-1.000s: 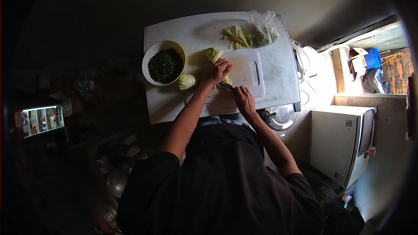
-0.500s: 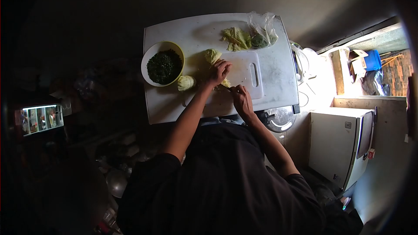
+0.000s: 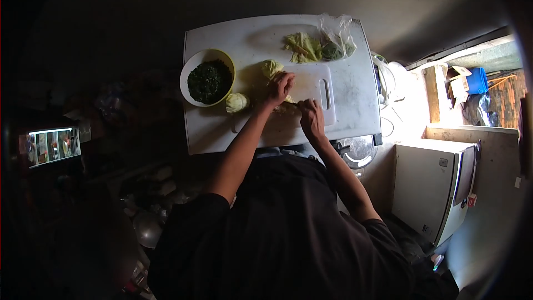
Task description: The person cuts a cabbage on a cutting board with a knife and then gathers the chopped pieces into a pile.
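My right hand (image 3: 311, 116) is closed round the handle of a knife (image 3: 292, 102), its thin blade pointing left toward my other hand. My left hand (image 3: 282, 88) presses down with curled fingers on a piece of cabbage, mostly hidden beneath it. Pale shredded cabbage (image 3: 284, 109) lies below the fingers on the white cutting board (image 3: 313, 86). One pale cabbage chunk (image 3: 271, 68) sits just above my left hand. Another cabbage chunk (image 3: 237, 103) rests to the left, beside a bowl (image 3: 231, 62) of chopped dark greens (image 3: 209, 81).
Loose cabbage leaves (image 3: 302, 48) and a clear plastic bag (image 3: 340, 39) with greens lie at the far side of the white table (image 3: 252, 33). A white fridge (image 3: 423, 186) stands to the right, below a bright opening with a blue bin (image 3: 476, 80).
My right hand and the knife have moved slightly up and right relative to the board. My left hand stays in nearly the same place.
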{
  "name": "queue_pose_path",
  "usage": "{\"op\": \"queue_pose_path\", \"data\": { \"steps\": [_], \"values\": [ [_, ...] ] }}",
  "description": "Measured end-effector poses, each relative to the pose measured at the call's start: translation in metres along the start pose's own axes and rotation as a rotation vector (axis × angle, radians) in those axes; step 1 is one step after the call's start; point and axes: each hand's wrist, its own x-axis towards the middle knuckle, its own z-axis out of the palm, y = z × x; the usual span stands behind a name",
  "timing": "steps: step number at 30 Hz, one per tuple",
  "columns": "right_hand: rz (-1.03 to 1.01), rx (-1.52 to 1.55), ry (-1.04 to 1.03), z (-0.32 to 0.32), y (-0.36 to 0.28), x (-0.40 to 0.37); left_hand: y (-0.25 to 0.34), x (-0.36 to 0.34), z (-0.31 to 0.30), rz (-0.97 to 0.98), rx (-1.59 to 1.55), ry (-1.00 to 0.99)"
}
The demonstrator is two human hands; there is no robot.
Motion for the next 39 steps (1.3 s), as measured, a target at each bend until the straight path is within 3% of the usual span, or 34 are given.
{"op": "queue_pose_path", "data": {
  "steps": [1, 4, 8, 10, 12, 14, 15, 19, 23, 39],
  "values": [
    [-0.070, 0.053, 0.127, 0.007, 0.003, 0.001, -0.002, 0.000, 0.002, -0.008, -0.028, -0.009],
    [-0.027, 0.019, -0.019, -0.011, -0.002, 0.015, -0.003, -0.008, 0.001, -0.065, -0.038, -0.045],
    [-0.083, 0.063, 0.053, 0.012, 0.017, 0.008, -0.008, -0.007, 0.001, -0.141, -0.033, -0.033],
    [-0.049, 0.016, -0.067, -0.003, 0.012, 0.021, -0.004, -0.010, 0.003, -0.138, -0.011, -0.003],
    [-0.076, 0.055, -0.020, -0.013, 0.004, 0.031, -0.008, 0.001, -0.001, -0.118, 0.010, 0.038],
    [-0.064, 0.080, -0.005, 0.003, 0.013, 0.015, -0.003, -0.011, -0.001, -0.154, 0.036, -0.048],
    [-0.071, 0.097, 0.027, 0.001, 0.012, 0.025, -0.002, -0.007, -0.002, -0.084, 0.036, -0.040],
    [-0.123, 0.088, -0.020, -0.017, 0.008, 0.045, 0.002, -0.002, -0.004, -0.111, 0.070, 0.043],
    [-0.112, 0.073, -0.041, 0.008, 0.030, 0.037, -0.001, -0.007, 0.002, -0.113, 0.022, 0.020],
    [-0.199, 0.104, -0.034, -0.006, 0.025, 0.075, -0.005, -0.002, 0.001, -0.157, 0.112, 0.065]
  ]
}}
